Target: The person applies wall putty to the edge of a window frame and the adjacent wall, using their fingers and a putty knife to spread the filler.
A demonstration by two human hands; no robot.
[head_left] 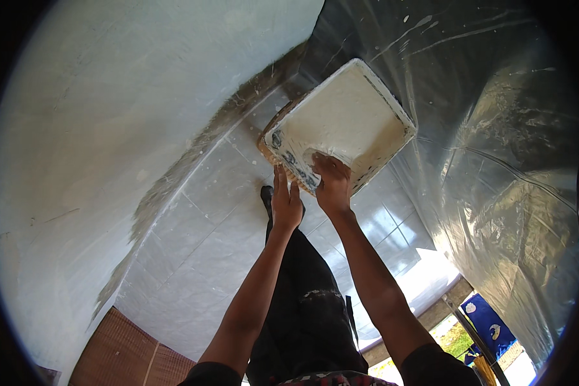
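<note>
One tub (383, 147): left fingers (280, 177) straight beside it, right fingers (332, 168) curled inside (grasp unclear).

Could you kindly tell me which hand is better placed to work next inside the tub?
Probably the right hand: it reaches into the tub, while the left hand is at its outer side.

On my feed a grey tiled floor (196, 251) spans mid-frame, flecked white, a dark shoe (267, 197) on it; I can't tell whether the upper-centre tub (376, 154) rests there.
</note>
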